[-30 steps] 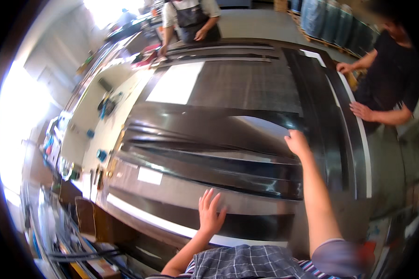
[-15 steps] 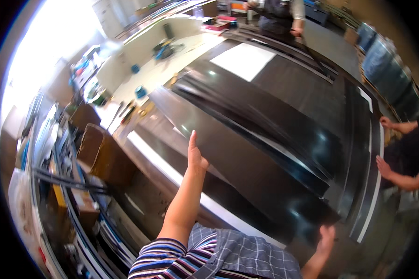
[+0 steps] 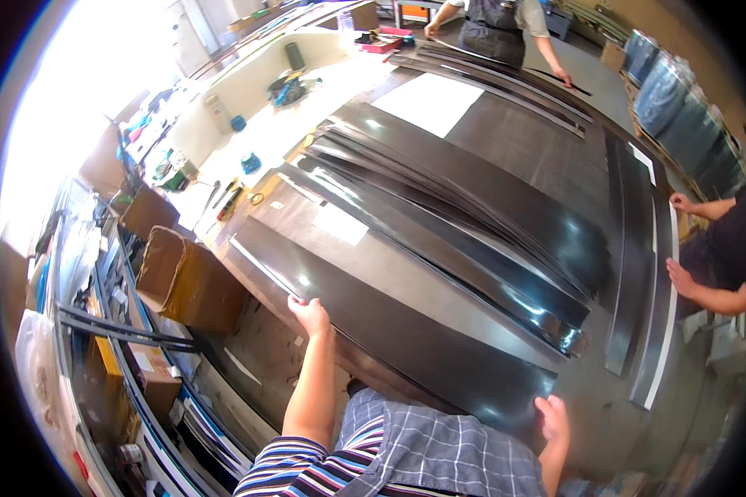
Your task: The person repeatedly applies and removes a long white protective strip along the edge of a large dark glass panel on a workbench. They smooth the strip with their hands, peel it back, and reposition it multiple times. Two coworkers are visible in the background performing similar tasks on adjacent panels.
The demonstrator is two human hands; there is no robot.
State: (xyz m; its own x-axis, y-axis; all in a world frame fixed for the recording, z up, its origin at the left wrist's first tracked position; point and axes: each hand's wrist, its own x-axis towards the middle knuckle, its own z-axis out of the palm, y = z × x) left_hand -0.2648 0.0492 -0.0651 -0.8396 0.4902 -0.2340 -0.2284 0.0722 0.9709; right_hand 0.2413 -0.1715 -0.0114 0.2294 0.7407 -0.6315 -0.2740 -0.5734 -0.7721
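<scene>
A long dark glossy strip [image 3: 406,341] lies along the near side of the table, slanting from upper left to lower right. My left hand [image 3: 311,316] grips its near edge, with the fingers partly hidden. Around the strip's right end my right hand [image 3: 554,418] is closed, thumb on top. Along the strip's near left edge a narrow white band [image 3: 261,267] shows. Beyond it, past bare tabletop, lies another shiny dark strip [image 3: 439,257], and farther off a fanned stack of dark strips [image 3: 481,195].
Co-workers stand at the right, hands on a white-edged strip [image 3: 660,331], and at the far side, holding a thin dark strip [image 3: 576,85]. A white sheet [image 3: 429,101] lies on the table. At left are a cardboard box [image 3: 186,277] and a rack of long profiles [image 3: 133,348].
The dark strip has come toward me, with both hands, and now covers most of the white-edged piece near me. My left hand has gone from flat to gripping. The far co-worker has moved.
</scene>
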